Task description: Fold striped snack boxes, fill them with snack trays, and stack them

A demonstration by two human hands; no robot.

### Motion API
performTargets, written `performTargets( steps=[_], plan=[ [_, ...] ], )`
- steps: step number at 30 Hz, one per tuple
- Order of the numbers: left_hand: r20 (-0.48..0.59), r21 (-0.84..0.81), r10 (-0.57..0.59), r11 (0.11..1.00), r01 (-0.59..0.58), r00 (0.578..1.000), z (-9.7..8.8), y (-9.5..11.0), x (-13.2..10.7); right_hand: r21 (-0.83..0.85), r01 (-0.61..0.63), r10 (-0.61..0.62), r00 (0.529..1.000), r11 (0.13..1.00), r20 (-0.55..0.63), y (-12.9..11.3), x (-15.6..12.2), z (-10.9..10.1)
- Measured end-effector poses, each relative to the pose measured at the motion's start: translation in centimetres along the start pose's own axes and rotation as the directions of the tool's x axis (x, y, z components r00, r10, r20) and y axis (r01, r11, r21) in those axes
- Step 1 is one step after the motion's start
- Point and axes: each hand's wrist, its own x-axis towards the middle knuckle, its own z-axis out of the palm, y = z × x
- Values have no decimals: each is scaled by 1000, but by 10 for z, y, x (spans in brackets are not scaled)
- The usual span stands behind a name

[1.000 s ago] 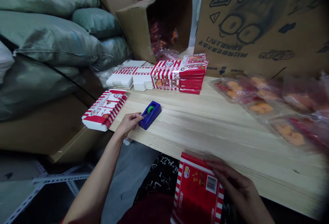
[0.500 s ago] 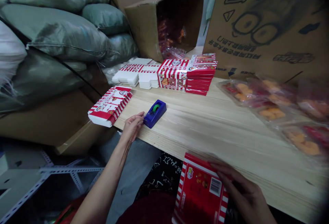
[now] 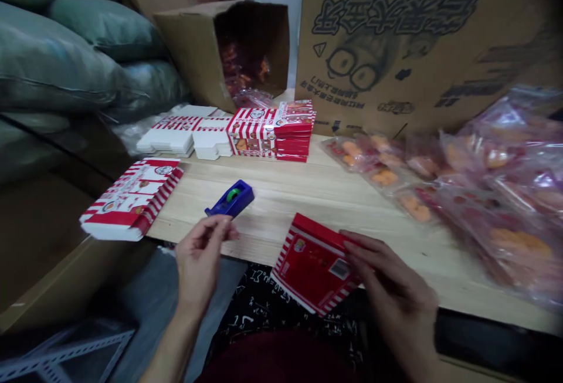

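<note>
Wooden tabletop (image 3: 281, 180): twelve o'clock of both hands
Left hand (image 3: 199, 257): angled toward one, fingertips pinched near blue tape dispenser (image 3: 243, 196)
Right hand (image 3: 391, 274): angled toward eleven, gripping red-striped carton (image 3: 314, 265)

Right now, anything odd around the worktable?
Yes: the large printed carton at the back looks upside down: its lettering is inverted. Beside it, the open cardboard box lies on its side, plastic packets showing inside. No damage stands out on the red-and-white box in the right hand.
</note>
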Motion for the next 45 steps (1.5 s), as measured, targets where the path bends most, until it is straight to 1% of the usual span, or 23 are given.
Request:
performTargets(
  steps=[2, 3, 5, 6, 8, 11, 14, 16, 18, 19, 21, 23, 25, 27, 28, 30, 33, 35, 37, 39, 41, 43, 45],
  plan=[
    [140, -56, -71, 995, 79, 988, 27, 33, -33, -42, 87, -86, 996, 995, 33, -2, -4, 13],
    [226, -113, -108, 984, 136, 968, 39, 44, -47, -55, 122, -119, 991, 991, 54, -2, -7, 19],
    [365, -217, -180, 938, 271, 914, 59, 56, -64, -70, 166, -159, 983, 984, 89, 1, -15, 28],
    [404, -256, -208, 909, 328, 891, 66, 56, -69, -76, 180, -172, 980, 981, 100, 2, -20, 31],
    [424, -297, -257, 867, 401, 869, 73, 49, -70, -88, 195, -185, 976, 977, 111, 4, -26, 34],
    [422, -293, -311, 842, 452, 852, 71, 33, -64, -86, 215, -203, 971, 973, 127, 7, -33, 35],
    [478, -199, -378, 832, 517, 793, 62, 19, -59, -70, 213, -201, 968, 974, 152, 8, -37, 38],
    [509, -86, -414, 848, 523, 755, 55, 11, -56, -71, 217, -204, 966, 974, 160, 8, -41, 41],
    [519, 56, -417, 888, 457, 746, 47, 3, -53, -71, 226, -213, 964, 971, 159, 7, -47, 44],
    [516, 135, -406, 908, 396, 754, 43, 0, -52, -69, 225, -212, 965, 972, 154, 7, -50, 45],
    [501, 286, -351, 930, 231, 791, 36, -7, -51, -56, 200, -191, 971, 978, 141, 5, -56, 45],
    [484, 381, -247, 923, 52, 840, 30, -10, -50, -35, 154, -148, 981, 988, 128, 3, -59, 42],
    [497, 366, -93, 924, -112, 863, 27, -10, -48, -16, 90, -88, 992, 996, 89, 1, -57, 36],
    [541, 248, 30, 949, -194, 841, 28, -8, -46, 5, 22, -22, 999, 1000, 49, -1, -49, 28],
    [566, 176, 56, 967, -187, 822, 29, -6, -45, 15, 0, 0, 999, 1000, 52, -2, -43, 24],
    [610, 77, 23, 993, -88, 792, 32, -3, -42, 14, -11, 9, 991, 1000, 132, -3, -29, 15],
    [649, 57, -61, 998, 31, 759, 39, 1, -39, -47, 21, -6, 954, 999, 301, -1, -10, 5],
    [669, 60, -65, 998, 33, 741, 45, 3, -36, -55, 12, 7, 946, 998, 324, 2, -3, 2],
    [689, 71, -53, 997, 6, 723, 56, 3, -27, -19, -36, 40, 961, 999, 272, 8, 0, 2],
    [726, 106, -32, 992, -65, 687, 72, 1, -11, 18, -97, 91, 975, 995, 201, 18, 2, 3],
    [768, 153, 13, 967, -203, 640, 95, -5, 13, -8, -135, 134, 975, 991, 178, 34, 4, 0],
    [801, 192, 73, 909, -370, 595, 124, -15, 42, -121, -121, 140, 978, 985, 154, 54, 5, -13],
    [825, 232, 107, 832, -504, 556, 151, -27, 70, -321, -105, 136, 988, 941, 77, 76, 9, -33]
  ],
)
